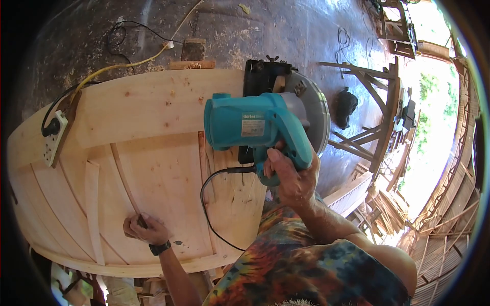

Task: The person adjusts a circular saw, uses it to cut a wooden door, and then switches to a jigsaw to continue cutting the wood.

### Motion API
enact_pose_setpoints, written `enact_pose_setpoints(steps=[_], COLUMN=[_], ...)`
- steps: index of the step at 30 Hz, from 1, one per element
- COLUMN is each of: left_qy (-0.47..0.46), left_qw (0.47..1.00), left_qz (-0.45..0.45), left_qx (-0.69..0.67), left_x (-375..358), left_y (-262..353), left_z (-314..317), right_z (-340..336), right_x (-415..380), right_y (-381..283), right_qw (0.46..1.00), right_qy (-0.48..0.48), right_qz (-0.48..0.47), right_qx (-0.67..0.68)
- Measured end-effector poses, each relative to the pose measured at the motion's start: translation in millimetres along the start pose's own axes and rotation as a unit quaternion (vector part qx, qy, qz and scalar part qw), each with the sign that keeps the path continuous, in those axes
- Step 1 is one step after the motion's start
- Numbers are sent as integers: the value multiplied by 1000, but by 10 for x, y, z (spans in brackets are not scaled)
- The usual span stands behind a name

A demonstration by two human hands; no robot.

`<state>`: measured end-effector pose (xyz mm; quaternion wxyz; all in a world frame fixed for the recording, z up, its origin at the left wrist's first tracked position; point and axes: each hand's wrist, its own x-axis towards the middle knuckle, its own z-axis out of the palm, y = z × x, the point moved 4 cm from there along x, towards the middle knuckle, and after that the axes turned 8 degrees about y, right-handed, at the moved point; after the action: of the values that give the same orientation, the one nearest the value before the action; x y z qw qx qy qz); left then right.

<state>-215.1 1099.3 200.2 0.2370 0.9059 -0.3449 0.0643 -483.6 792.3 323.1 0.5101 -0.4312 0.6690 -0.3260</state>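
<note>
My right hand (292, 179) is wrapped around the rear handle of a teal circular saw (229, 120). The saw sits at the right end of a large pale wooden panel (158, 176), its black base plate (255, 76) by the edge and its round blade guard (317, 109) facing away to the right. A black cord (206, 204) loops from the handle over the wood. Lower on the panel, my left hand (147, 229) is curled closed against the surface, with a small dark thing at its fingers that I cannot make out. A dark watch (160, 248) is on that wrist.
A white power strip (55, 140) on a wood piece lies at the panel's left, with a yellow cord (115, 66) running off it. Wooden blocks (194, 50) lie beyond the far edge. Trestles (375, 109) and stacked boards (385, 209) stand at right.
</note>
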Motion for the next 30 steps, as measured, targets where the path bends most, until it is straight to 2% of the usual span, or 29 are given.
enact_pose_setpoints(steps=[5,21,24,26,30], left_qy=[-4,-11,-9,-6,-1], left_qw=[999,999,1000,999,999], left_qz=[34,34,9,39,30], left_qx=[13,17,-2,18,15], left_x=[12,-7,-48,-35,-37], left_y=[-2,-24,-97,-95,-84], left_z=[-2,1,13,17,24], right_z=[18,46,51,72,101], right_x=[43,205,252,278,369], right_y=[-13,-65,-77,-90,-113], right_qw=[1000,999,999,999,998], right_qy=[-9,-16,-24,-28,-13], right_qz=[8,-14,-25,-29,-36], right_qx=[14,26,25,19,46])
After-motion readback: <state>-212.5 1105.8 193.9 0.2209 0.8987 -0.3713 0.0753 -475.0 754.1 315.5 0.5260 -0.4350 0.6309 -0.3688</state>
